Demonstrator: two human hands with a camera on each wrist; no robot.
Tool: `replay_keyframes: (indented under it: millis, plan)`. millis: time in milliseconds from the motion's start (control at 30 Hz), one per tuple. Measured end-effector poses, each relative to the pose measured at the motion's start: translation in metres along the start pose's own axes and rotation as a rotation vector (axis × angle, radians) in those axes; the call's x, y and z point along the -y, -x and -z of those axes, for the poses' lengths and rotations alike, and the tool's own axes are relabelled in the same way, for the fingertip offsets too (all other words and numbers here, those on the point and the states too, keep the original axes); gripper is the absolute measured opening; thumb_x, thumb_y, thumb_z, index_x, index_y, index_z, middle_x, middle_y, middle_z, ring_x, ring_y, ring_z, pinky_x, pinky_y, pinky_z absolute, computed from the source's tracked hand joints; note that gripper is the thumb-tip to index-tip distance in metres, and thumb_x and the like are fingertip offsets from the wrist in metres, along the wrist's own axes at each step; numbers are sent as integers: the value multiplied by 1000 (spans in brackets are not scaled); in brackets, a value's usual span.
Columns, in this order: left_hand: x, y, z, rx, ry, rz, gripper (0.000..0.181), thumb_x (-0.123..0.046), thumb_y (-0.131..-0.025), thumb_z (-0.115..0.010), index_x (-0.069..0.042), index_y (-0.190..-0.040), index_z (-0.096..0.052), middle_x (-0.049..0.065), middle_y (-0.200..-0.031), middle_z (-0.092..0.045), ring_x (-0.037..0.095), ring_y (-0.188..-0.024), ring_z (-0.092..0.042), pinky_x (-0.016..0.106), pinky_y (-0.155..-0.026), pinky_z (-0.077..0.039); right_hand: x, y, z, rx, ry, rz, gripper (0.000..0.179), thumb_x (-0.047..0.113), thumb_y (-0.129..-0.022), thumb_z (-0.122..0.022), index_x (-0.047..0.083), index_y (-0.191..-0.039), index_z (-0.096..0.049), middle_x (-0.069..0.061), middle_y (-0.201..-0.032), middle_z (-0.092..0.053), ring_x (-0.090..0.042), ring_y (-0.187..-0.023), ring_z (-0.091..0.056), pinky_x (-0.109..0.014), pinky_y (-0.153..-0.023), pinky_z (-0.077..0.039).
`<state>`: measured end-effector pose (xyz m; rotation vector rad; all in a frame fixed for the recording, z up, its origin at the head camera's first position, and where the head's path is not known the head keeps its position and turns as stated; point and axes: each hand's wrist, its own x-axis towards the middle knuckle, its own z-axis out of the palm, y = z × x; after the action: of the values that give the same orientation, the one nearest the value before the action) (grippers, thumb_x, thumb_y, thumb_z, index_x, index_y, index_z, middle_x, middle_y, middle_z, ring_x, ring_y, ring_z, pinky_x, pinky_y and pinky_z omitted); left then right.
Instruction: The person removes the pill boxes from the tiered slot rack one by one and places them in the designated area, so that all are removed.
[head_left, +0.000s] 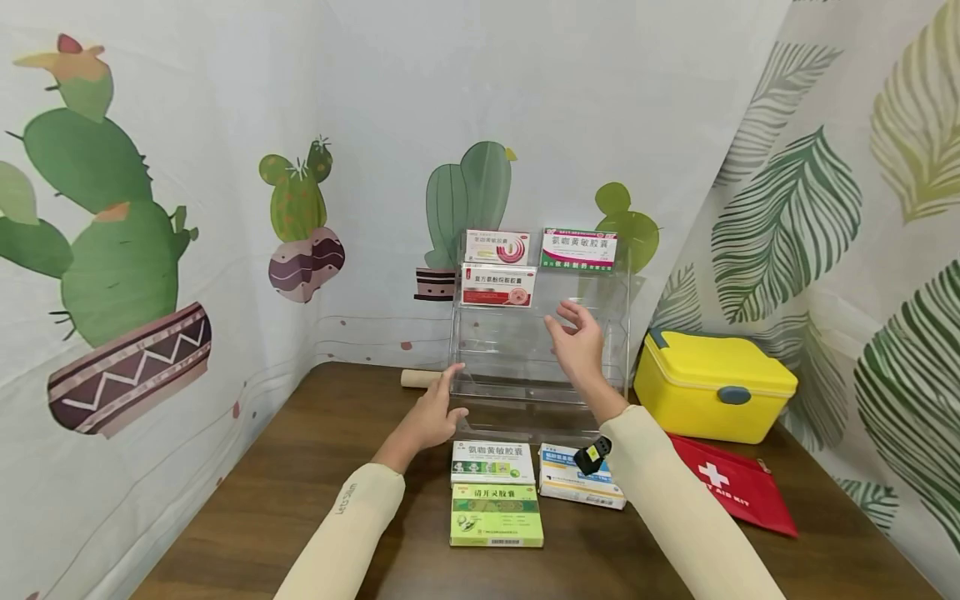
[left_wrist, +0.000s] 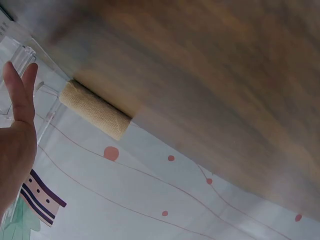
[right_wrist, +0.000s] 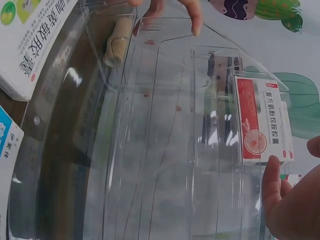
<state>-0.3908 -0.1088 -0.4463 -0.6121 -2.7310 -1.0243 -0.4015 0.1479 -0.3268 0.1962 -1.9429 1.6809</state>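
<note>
A clear acrylic display rack [head_left: 495, 387] stands at the back of the table. My left hand [head_left: 429, 417] is at its lower left side, fingers extended; whether they touch the plastic I cannot tell. My right hand [head_left: 581, 346] hovers before the middle tiers with bent, relaxed fingers, holding nothing. On the upper left tiers are a white-and-pink medicine box [head_left: 497, 247] and, just below, a red-and-white medicine box [right_wrist: 262, 120]. A pink-and-green medicine box [head_left: 579, 250] stands at the top right. Before the rack lie a white-and-green box [head_left: 492, 462], a lime-green box [head_left: 497, 517] and a blue-and-white box [head_left: 577, 482].
At the right stands a yellow lidded case [head_left: 712, 387], with a red first aid pouch [head_left: 738, 487] in front of it. A beige roll [left_wrist: 97, 112] lies by the rack's left side. Printed curtains [head_left: 382, 83] close off the back and sides of the wooden table [head_left: 247, 500].
</note>
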Motion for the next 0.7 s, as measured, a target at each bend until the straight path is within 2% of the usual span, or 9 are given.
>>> replay_keyframes:
  millis: [167,333,433,567,700]
  plan:
    - [0,0,1,7,-17,3,79,-21,-101,-59,-32,-158,-5,28,-153,-27,37,-88,-63,55,-85,-48,0,-7,-5,6,13,2,42,17,-93,-71,7,-132,-60,-11,-128,-64,-25,-98,-64,-21,-54,-52]
    - [2,1,0,-8,-44,-7,79,-21,-101,-60,-32,-158,-6,28,-152,-29,42,-100,-61,57,-90,-47,2,-14,-9,21,18,2,44,15,-92,-72,5,-133,-58,-13,-129,-63,-31,-102,-65,-20,-53,-52]
    - [1,1,0,-11,-42,-8,78,-23,-101,-59,-32,-158,-5,29,-151,-29,40,-92,-62,56,-86,-48,1,-20,-11,25,34,9,45,14,-92,-72,4,-133,-58,-15,-131,-62,-34,-103,-65,-20,-52,-51]
    - [1,0,0,1,-45,4,78,-26,-102,-58,-35,-157,-4,29,-152,-28,31,-78,-62,52,-80,-49,-1,-27,-11,50,76,11,46,17,-93,-71,5,-135,-56,-17,-132,-60,-30,-92,-66,-21,-50,-50]
    - [1,0,-1,7,-41,4,78,-25,-102,-58,-33,-158,-5,29,-153,-26,29,-76,-61,51,-79,-49,-4,-33,-11,68,133,17,47,20,-93,-71,6,-136,-56,-17,-131,-61,-27,-74,-65,-22,-48,-48]
